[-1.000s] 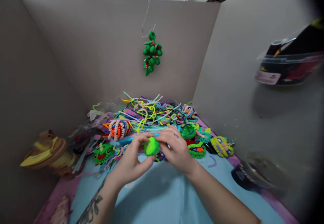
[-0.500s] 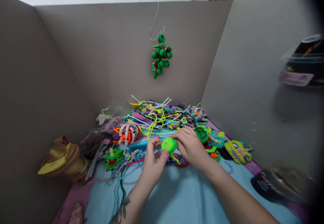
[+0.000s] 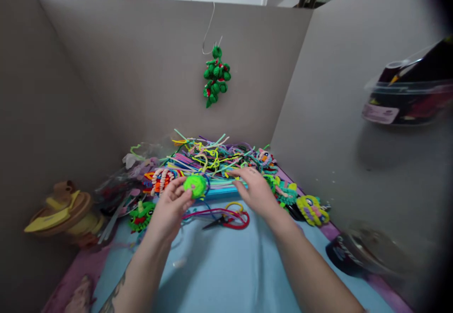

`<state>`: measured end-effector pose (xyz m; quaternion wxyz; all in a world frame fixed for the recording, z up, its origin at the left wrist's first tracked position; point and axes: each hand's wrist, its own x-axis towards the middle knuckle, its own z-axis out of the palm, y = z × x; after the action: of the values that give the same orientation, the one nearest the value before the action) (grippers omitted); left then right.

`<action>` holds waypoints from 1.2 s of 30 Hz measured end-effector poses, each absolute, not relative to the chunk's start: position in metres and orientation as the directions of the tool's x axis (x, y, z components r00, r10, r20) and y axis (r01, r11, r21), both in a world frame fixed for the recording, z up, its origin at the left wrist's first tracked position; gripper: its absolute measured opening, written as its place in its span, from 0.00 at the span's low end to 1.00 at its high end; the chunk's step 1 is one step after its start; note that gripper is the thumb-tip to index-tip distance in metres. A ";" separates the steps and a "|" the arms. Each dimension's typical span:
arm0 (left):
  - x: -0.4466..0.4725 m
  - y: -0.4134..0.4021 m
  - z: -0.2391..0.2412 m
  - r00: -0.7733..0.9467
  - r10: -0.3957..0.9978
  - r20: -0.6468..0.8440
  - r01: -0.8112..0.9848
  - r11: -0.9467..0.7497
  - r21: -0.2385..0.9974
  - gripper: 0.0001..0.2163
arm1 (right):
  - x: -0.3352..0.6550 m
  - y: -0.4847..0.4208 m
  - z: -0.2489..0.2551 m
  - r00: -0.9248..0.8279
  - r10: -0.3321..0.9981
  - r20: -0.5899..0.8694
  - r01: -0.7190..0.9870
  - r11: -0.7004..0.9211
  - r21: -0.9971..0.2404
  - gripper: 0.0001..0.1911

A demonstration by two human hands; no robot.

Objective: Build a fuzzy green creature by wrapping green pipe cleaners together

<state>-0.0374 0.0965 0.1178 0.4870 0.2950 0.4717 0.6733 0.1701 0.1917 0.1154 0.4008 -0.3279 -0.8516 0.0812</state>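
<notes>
My left hand (image 3: 172, 203) pinches a round, bright lime-green fuzzy ball (image 3: 195, 186) with a pinkish spot on its near side; it looks made of pipe cleaner. To the right, my right hand (image 3: 255, 191) is open, thumb and fingers apart, at the front edge of a heap of coloured pipe cleaners (image 3: 212, 156). Below and between the hands lie scissors (image 3: 238, 222) with red handles and dark blades. Close to my left hand are a striped fuzzy figure (image 3: 162, 180) and a green horned one (image 3: 140, 215).
Fuzzy yellow (image 3: 313, 210) and teal (image 3: 288, 192) figures sit at the right. A lidded brown cup (image 3: 60, 221) is at the left, a dark jar (image 3: 348, 254) at the right. A clear tub (image 3: 403, 103) is on the right wall. Green leafy piece (image 3: 216, 77) hangs from a wire.
My left hand has moved left and up with the lime-green ball. My right hand has come off it and opened over the heap. The scissors are now uncovered.
</notes>
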 end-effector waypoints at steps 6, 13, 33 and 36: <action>-0.070 0.089 0.142 -0.609 0.788 0.083 -0.379 -0.382 0.843 0.16 | 0.206 0.232 0.108 -0.265 0.812 0.521 0.666 0.545 -0.510 0.09; -0.089 0.071 0.165 -0.870 0.083 0.487 0.257 -0.766 0.589 0.18 | 0.152 0.197 0.092 -0.721 0.660 0.212 0.539 0.726 -0.427 0.07; -0.092 0.047 0.191 -0.803 0.556 0.216 -0.313 -0.701 0.641 0.12 | 0.082 0.150 0.059 -0.963 0.209 0.168 0.076 0.812 -0.579 0.16; -0.091 0.048 0.191 -0.795 0.564 0.222 -0.324 -0.706 0.630 0.11 | 0.110 0.186 0.068 -0.697 0.637 0.330 0.321 0.689 -0.650 0.11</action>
<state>-0.0911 0.0476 0.1911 0.2464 0.2038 0.2939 0.9007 0.1102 0.1864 0.0675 0.2772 -0.2734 -0.8761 0.2843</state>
